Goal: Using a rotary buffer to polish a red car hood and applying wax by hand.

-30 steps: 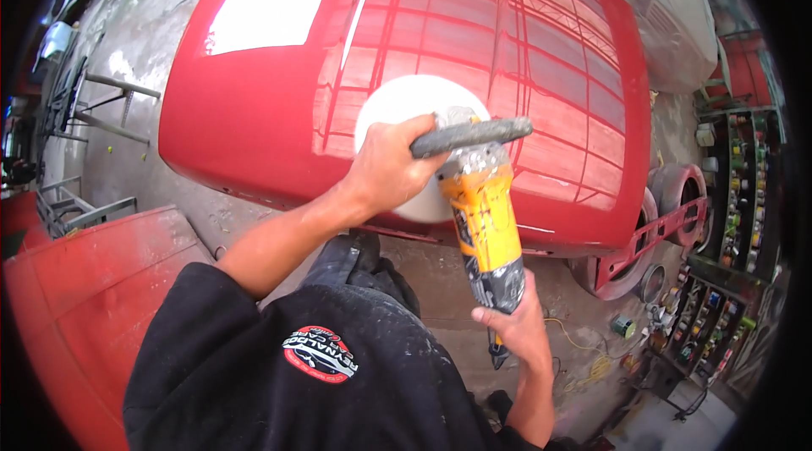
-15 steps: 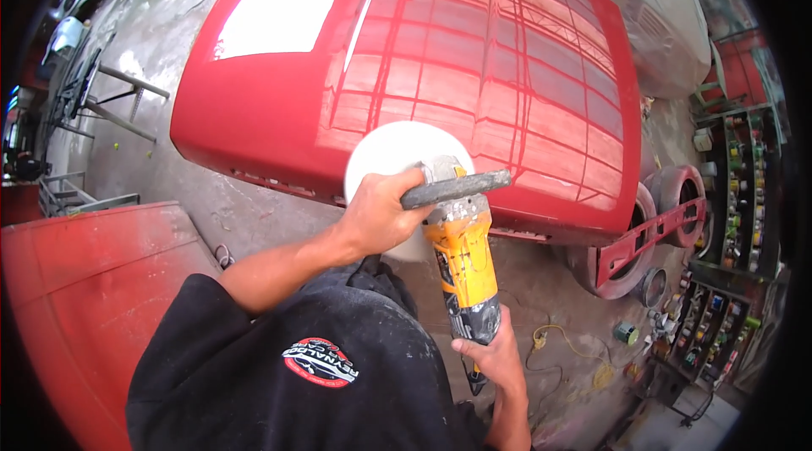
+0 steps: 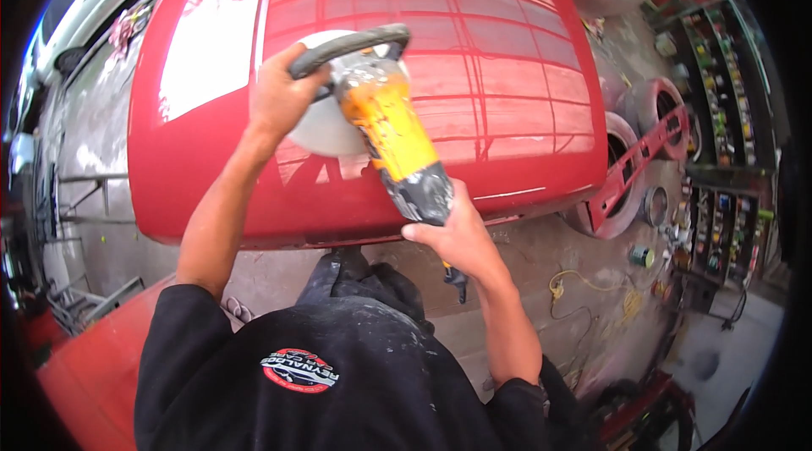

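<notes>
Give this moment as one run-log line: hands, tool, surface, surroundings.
left hand: gripping dark curved handle; right hand: holding rear of yellow polisher; white pad: over red panel, contact unclear; floor right: green can

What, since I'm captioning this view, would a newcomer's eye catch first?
Likely the glossy red panel across the upper middle. Over it, near centre, is a yellow power tool with a white disc: left hand on its curved front handle, right hand around its black rear end.

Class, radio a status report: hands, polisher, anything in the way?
Left hand gripping front handle, right hand around rear body of yellow polisher. White pad over red panel, contact unclear. Tyres off to panel's right, apart from pad.
</notes>
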The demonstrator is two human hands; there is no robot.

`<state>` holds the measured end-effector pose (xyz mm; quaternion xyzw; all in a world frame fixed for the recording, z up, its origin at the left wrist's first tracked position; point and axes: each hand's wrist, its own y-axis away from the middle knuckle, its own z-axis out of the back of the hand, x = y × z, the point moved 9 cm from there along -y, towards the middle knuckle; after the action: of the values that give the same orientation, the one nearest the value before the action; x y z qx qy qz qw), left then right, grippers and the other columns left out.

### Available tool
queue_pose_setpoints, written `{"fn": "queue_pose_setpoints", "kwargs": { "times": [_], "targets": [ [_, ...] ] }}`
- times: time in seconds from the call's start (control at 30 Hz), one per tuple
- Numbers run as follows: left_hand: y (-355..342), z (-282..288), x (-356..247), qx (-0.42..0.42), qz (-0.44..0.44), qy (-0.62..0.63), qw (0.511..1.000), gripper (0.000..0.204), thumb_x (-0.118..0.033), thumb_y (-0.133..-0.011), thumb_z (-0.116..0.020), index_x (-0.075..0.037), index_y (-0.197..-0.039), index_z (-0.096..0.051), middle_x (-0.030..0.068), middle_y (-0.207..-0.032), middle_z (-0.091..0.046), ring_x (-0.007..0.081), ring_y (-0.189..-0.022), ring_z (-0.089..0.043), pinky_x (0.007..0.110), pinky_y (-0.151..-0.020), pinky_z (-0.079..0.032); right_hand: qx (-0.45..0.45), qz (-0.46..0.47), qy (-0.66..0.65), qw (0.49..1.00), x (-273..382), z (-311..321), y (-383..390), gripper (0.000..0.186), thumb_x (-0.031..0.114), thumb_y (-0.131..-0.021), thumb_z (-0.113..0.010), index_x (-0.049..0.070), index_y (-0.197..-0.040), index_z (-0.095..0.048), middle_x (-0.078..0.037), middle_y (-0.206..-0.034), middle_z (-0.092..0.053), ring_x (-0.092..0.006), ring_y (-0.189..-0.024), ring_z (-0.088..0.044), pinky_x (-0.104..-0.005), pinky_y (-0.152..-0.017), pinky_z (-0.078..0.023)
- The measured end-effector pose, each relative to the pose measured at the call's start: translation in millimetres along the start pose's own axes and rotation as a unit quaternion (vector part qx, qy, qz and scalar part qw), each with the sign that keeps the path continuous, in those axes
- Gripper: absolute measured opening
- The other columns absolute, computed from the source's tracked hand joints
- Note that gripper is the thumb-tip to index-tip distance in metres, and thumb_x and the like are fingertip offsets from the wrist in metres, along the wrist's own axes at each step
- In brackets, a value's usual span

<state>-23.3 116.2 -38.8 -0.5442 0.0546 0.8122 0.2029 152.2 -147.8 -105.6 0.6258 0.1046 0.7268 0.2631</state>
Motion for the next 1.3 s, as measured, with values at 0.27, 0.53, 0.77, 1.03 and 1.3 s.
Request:
{"fn": "queue_pose_setpoints", "kwargs": {
  "times": [0.27,0.53,0.77,1.03,1.3],
  "targets": [
    [52,36,21,-0.046,0.039,-0.031,0.998,0.016,-0.01,-0.09,-0.073,0.0,-0.082,-0.064,-0.0013,-0.067,-0.052,0.0062,-0.068,-0.047,0.028,-0.06,-0.042,0.049,0.034,0.068,0.996,-12,-20,12,0.095,0.017,-0.075,-0.088,0.0,-0.15,-0.034,-0.029,-0.131,-0.065,-0.041,-0.128,-0.063,-0.0445,-0.108,-0.047],
    [90,26,-6,-0.075,0.004,-0.047,0.996,0.016,-0.005,-0.084,-0.078,0.002,-0.081,-0.064,0.0083,-0.061,-0.055,0.0077,-0.064,-0.049,0.033,-0.056,-0.043,0.07,0.011,0.077,0.994,-17,-3,42,0.094,0.014,-0.074,-0.09,0.002,-0.15,-0.036,-0.026,-0.13,-0.066,-0.037,-0.127,-0.064,-0.0425,-0.107,-0.047],
    [115,-84,-89,0.026,-0.031,-0.053,0.998,0.015,-0.009,-0.084,-0.074,0.001,-0.094,-0.069,0.0231,-0.08,-0.068,0.032,-0.07,-0.068,0.041,-0.066,-0.051,-0.013,-0.027,0.013,0.999,-75,73,127,0.088,0.013,-0.072,-0.09,-0.002,-0.145,-0.042,-0.018,-0.124,-0.067,-0.0268,-0.112,-0.066,-0.039,-0.1,-0.051],
    [95,-183,-87,0.015,-0.08,0.011,0.997,0.012,-0.011,-0.081,-0.073,-0.002,-0.084,-0.066,0.0221,-0.076,-0.065,0.0375,-0.07,-0.067,0.043,-0.063,-0.051,-0.105,-0.056,-0.018,0.993,-115,127,143,0.074,0.005,-0.07,-0.087,0.001,-0.134,-0.049,-0.007,-0.109,-0.065,-0.0176,-0.097,-0.063,-0.0339,-0.088,-0.053],
    [123,-114,-61,-0.059,-0.055,0.011,0.997,0.016,-0.007,-0.079,-0.077,-0.001,-0.092,-0.071,0.0207,-0.083,-0.07,0.0294,-0.075,-0.069,0.039,-0.068,-0.052,-0.048,0.027,0.046,0.997,-90,105,129,0.064,0.003,-0.073,-0.085,0.005,-0.127,-0.049,-0.002,-0.094,-0.061,-0.0102,-0.071,-0.058,-0.028,-0.062,-0.05]
  ]
}}
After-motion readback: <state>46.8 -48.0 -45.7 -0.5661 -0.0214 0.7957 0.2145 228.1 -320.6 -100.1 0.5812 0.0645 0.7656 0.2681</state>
